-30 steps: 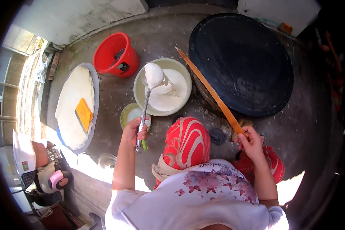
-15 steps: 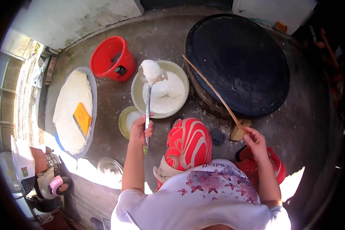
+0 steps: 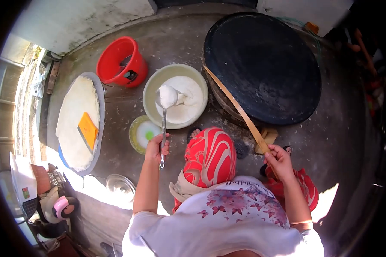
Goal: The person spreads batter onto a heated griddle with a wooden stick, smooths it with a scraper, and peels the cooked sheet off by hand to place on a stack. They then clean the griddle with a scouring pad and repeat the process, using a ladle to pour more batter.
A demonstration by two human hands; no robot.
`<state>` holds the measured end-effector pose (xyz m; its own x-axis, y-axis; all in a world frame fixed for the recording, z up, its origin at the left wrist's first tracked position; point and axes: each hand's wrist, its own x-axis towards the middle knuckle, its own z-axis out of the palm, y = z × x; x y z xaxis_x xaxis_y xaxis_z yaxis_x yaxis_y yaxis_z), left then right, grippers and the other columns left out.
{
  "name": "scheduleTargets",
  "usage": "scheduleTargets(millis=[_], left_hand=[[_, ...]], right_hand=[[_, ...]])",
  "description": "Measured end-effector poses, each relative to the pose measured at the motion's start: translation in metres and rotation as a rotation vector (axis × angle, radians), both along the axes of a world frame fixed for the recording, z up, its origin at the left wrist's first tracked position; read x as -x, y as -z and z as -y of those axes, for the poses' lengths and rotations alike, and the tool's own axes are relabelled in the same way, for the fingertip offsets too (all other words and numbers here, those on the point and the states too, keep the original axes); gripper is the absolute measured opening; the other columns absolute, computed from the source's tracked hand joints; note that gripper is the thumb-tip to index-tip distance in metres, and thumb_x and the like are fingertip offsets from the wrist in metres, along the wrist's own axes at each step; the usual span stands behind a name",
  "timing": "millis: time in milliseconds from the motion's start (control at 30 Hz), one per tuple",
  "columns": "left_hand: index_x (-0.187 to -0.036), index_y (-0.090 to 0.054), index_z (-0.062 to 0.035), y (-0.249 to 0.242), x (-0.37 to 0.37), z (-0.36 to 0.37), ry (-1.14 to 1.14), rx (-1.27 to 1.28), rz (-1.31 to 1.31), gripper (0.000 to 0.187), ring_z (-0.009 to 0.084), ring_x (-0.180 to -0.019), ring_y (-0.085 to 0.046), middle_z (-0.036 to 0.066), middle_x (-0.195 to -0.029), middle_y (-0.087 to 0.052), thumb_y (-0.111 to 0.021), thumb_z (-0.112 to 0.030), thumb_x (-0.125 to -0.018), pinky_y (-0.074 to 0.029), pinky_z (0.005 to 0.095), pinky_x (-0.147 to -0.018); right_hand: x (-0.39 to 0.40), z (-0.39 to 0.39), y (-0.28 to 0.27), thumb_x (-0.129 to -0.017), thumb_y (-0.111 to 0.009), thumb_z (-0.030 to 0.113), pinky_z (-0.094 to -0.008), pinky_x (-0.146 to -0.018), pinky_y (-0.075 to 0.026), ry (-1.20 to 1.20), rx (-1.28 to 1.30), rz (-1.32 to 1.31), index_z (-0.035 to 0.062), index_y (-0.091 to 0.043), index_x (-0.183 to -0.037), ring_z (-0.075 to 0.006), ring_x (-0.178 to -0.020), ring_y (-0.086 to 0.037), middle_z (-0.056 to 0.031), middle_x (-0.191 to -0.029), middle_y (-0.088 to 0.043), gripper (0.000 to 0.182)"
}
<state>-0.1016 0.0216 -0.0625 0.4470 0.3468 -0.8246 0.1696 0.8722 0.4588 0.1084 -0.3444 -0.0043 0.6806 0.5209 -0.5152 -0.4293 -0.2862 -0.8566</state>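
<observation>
My left hand (image 3: pixel 155 147) is wrapped around the handle of a metal ladle (image 3: pixel 164 122). Its bowl, heaped with thick white batter (image 3: pixel 168 96), hangs over a pale green basin (image 3: pixel 148 109) that holds more of the same batter. Between the fingers of my right hand (image 3: pixel 278 162) is a long flat wooden stick (image 3: pixel 240 110). Its far tip lies at the left rim of a large round black griddle (image 3: pixel 261 68). Below the basin, a small yellow-green bowl (image 3: pixel 133 136) holds whitish liquid with a bright green spot in it.
To the left, flat pale sheets (image 3: pixel 75 124) lie stacked on a round tray, an orange scraper (image 3: pixel 88 130) on top. A red bucket (image 3: pixel 109 68) stands behind the small bowl. A metal lid (image 3: pixel 120 187) is on the floor, and a wooden block (image 3: pixel 266 139) sits by the griddle.
The ladle has come down nearer the basin, and its load looks smaller and rounder. The wooden stick has turned to show its broad face. The whole view has shifted slightly.
</observation>
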Motion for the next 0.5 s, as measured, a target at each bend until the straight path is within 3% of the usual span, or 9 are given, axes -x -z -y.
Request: scheduleTargets(millis=[267, 400, 500], left_hand=[[-0.11, -0.049, -0.0005, -0.12, -0.032, 0.007, -0.036, -0.291, 0.257, 0.033, 0.0107, -0.041, -0.037, 0.008, -0.062, -0.049, -0.038, -0.026, -0.092, -0.029, 0.0223, -0.035], [-0.116, -0.047, -0.0011, -0.16, -0.069, 0.008, -0.009, -0.36, 0.4, 0.036, 0.0109, -0.043, -0.039, 0.009, -0.064, -0.05, -0.039, -0.027, -0.092, -0.03, 0.0219, -0.036], [-0.119, -0.045, -0.0018, -0.17, -0.105, 0.009, 0.041, -0.403, 0.497, 0.038, 0.0102, -0.045, -0.04, 0.009, -0.066, -0.05, -0.039, -0.027, -0.091, -0.03, 0.0209, -0.038]], right_hand=[[-0.018, -0.01, 0.005, -0.085, -0.057, 0.005, -0.0185, -0.06, -0.042, -0.09, -0.068, 0.08, 0.0009, -0.048, -0.107, -0.0063, -0.068, -0.054, -0.0017, -0.081, -0.059, 0.024], [-0.03, -0.016, -0.004, -0.084, -0.057, 0.003, -0.0189, -0.061, -0.042, -0.04, -0.089, 0.141, 0.0018, -0.048, -0.115, -0.0061, -0.069, -0.054, -0.0013, -0.082, -0.059, 0.033], [-0.042, -0.015, -0.007, -0.082, -0.057, -0.001, -0.0192, -0.071, -0.043, -0.009, -0.063, 0.191, 0.0009, -0.048, -0.121, -0.0065, -0.078, -0.055, -0.0028, -0.091, -0.06, 0.041]])
